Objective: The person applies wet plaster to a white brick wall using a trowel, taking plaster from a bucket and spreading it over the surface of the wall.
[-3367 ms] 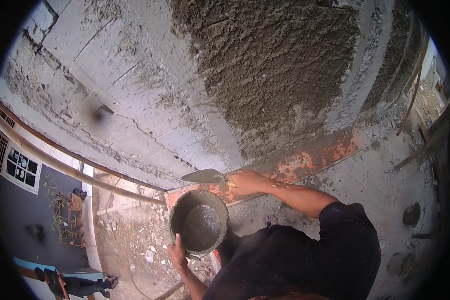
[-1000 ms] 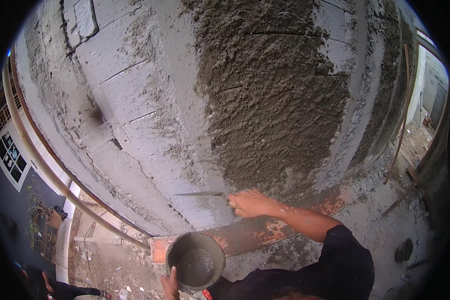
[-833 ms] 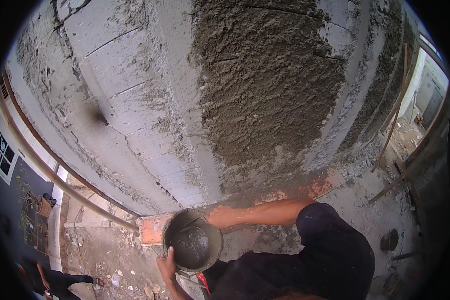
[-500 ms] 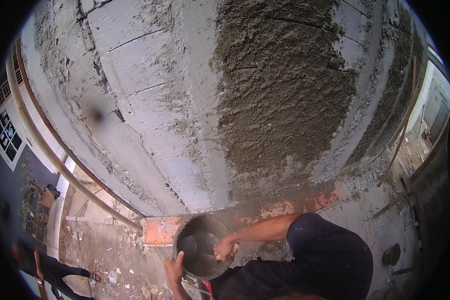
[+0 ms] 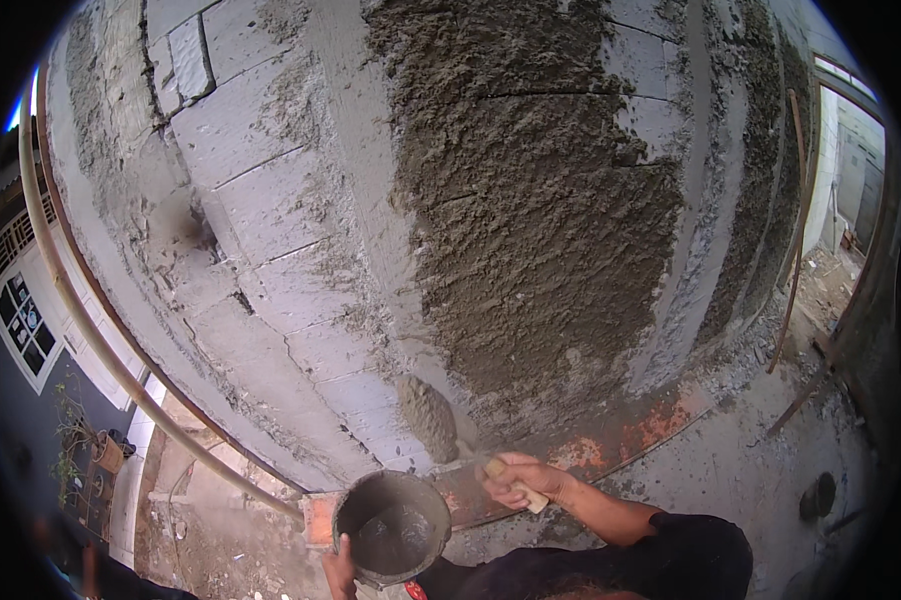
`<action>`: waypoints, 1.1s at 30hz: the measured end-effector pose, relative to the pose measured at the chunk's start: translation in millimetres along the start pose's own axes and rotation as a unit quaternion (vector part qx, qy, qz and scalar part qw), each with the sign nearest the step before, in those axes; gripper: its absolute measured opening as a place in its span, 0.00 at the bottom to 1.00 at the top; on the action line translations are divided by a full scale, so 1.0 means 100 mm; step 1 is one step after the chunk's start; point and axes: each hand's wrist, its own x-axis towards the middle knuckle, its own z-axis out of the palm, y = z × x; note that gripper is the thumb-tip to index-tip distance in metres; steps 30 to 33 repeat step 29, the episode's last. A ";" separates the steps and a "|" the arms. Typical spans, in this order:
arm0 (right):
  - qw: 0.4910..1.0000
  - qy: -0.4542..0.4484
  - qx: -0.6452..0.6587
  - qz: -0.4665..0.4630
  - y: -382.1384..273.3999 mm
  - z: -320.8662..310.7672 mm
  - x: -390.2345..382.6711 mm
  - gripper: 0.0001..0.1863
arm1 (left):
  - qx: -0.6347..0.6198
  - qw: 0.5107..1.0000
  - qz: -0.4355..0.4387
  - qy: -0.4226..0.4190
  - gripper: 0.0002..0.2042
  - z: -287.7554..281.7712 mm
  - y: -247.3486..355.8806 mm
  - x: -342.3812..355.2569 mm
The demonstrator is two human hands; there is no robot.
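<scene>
My left hand grips the near-left rim of a dark round bucket, its thumb over the edge. Wet grey mortar lies inside the bucket. To the right of the bucket, my right hand is closed around the pale wooden handle of a trowel. Its blade is blurred and mostly hidden, pointing toward the foot of the wall. A clump of mortar shows beyond it, in front of the pale blocks; I cannot tell whether it is on the blade, in the air or on the wall.
Dark rough mortar covers the middle of the wall. An orange-stained board runs along its base. A long pole leans at left, with potted plants beyond. Another person is at lower left; a dark pail stands right.
My right hand has come out of the bucket with the trowel and moved right and up toward the wall. The mortar clump now shows by the wall. My left hand stays on the bucket rim.
</scene>
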 end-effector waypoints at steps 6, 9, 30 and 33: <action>0.850 0.174 -0.159 -0.471 -1.37 0.70 -0.80 0.20 | 0.002 0.996 0.088 0.010 0.27 0.10 -0.48 0.41; 0.674 0.285 -0.202 -0.651 -1.87 0.85 -1.11 0.19 | -0.006 0.992 0.125 0.035 0.27 0.03 -0.60 0.49; 0.601 0.404 -0.631 -0.277 -2.19 -0.63 -0.12 0.31 | -0.025 0.996 -0.083 0.018 0.16 0.17 0.71 -0.53; 0.601 0.404 -0.631 -0.277 -2.19 -0.63 -0.12 0.31 | -0.025 0.996 -0.083 0.018 0.16 0.17 0.71 -0.53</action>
